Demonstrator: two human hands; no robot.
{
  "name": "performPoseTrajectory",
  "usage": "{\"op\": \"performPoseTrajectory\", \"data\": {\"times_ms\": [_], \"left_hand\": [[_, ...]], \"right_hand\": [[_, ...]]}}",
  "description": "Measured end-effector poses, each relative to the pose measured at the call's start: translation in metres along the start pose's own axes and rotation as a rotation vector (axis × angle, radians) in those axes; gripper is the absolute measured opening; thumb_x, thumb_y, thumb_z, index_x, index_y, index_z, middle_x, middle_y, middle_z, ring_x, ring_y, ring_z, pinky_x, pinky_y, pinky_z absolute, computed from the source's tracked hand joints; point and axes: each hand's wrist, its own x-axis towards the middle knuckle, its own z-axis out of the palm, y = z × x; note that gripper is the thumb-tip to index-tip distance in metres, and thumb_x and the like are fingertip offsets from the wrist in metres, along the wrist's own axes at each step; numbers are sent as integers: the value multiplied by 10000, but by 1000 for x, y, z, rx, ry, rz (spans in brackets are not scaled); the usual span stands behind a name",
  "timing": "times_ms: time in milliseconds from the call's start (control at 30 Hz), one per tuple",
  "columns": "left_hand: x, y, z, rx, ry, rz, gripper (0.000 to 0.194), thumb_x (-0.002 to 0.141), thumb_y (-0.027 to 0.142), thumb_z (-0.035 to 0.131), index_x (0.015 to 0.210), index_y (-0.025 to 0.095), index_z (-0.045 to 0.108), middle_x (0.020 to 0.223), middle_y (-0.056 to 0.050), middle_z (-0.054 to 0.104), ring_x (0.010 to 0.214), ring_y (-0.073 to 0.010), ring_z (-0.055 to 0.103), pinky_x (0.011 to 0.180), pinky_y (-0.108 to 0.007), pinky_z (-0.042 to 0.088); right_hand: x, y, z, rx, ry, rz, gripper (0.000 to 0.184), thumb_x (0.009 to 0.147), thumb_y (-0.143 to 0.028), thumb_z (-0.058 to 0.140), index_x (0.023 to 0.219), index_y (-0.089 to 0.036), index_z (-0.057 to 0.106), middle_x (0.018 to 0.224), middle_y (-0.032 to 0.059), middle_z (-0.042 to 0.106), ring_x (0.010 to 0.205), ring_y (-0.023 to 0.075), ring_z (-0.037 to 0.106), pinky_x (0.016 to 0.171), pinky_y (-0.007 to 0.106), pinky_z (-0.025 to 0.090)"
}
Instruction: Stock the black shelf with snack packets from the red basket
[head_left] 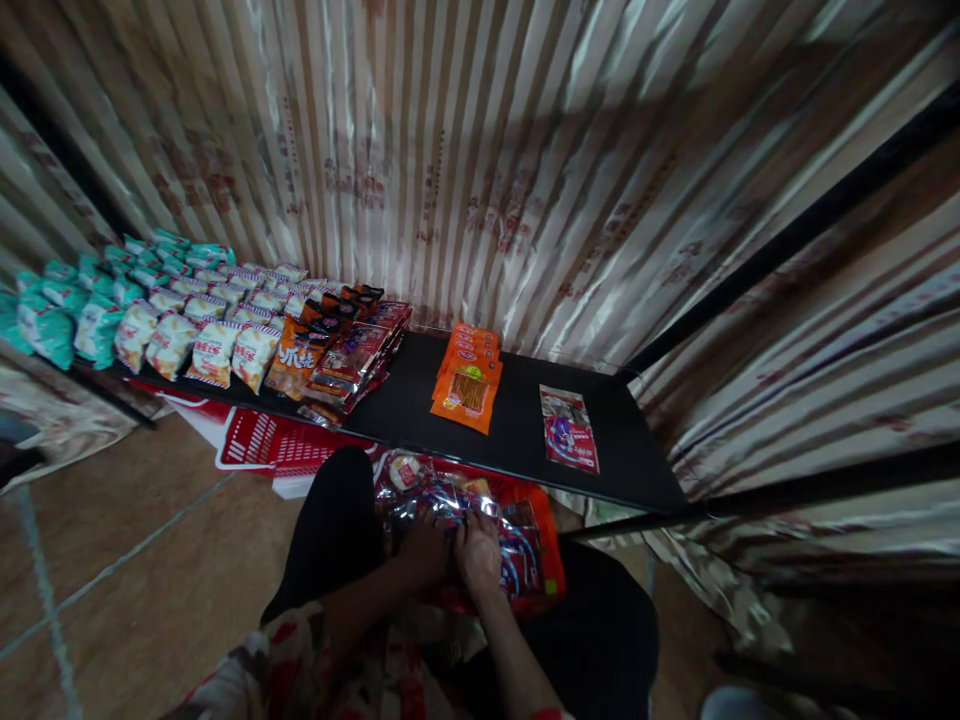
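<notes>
Between my knees is a red basket [525,606] filled with snack packets. My left hand [426,550] is on a shiny clear-and-dark snack packet [442,497] at the top of the pile, its fingers bent onto the film. Close beside it, my right hand [478,553] grips the same shiny area with curled fingers. Dim light hides the fingertips. To the right of my hands lie a red-and-purple packet [520,565] and an orange packet [551,540]. A packet with a round pale label [406,472] shows at the far left of the basket.
A low black shelf [405,395] carries teal bags [97,325], white bags [214,350], orange-brown bags [294,355], dark red packets [352,360], fanned orange packets [469,390] and one red-purple packet [570,430]. Another red basket [292,445] sits underneath. Striped curtain [465,180] and black poles [795,230] surround it.
</notes>
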Motion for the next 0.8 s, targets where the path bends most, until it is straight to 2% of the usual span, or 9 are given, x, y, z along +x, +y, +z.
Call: {"op": "performPoseTrajectory", "data": {"times_ms": [133, 267, 633, 800], "left_hand": [[-4, 0, 10, -7, -12, -83, 444, 814, 142, 378, 1237, 77, 495, 1338, -163, 458, 1303, -269, 310, 1091, -435, 219], [-1, -5, 14, -22, -6, -199, 433, 839, 104, 318, 1236, 82, 490, 1349, -165, 436, 1281, -245, 346, 1058, -387, 280], [-4, -18, 6, 5, 76, -226, 308, 869, 184, 380, 1095, 192, 589, 1194, -94, 507, 1156, -212, 424, 942, -320, 359], [-4, -18, 6, -123, 164, -281, 241, 856, 131, 370, 936, 149, 596, 1017, -104, 586, 1018, -202, 515, 869, -319, 379]], "right_hand": [[-10, 7, 0, -65, -101, -28, 396, 823, -137, 355, 1103, -81, 630, 1192, 161, 584, 1158, 255, 488, 993, 338, 320], [-9, 4, -5, -78, -139, 1, 395, 823, -130, 353, 1104, -103, 630, 1217, 155, 568, 1167, 248, 478, 991, 336, 317], [-9, 4, -7, -36, -134, 6, 343, 837, -154, 370, 1006, -139, 668, 1239, 131, 554, 1155, 238, 480, 973, 332, 344], [-9, 4, -4, 10, -63, -31, 357, 830, -125, 357, 992, -133, 675, 1174, 132, 595, 1131, 226, 500, 981, 344, 351]]}}
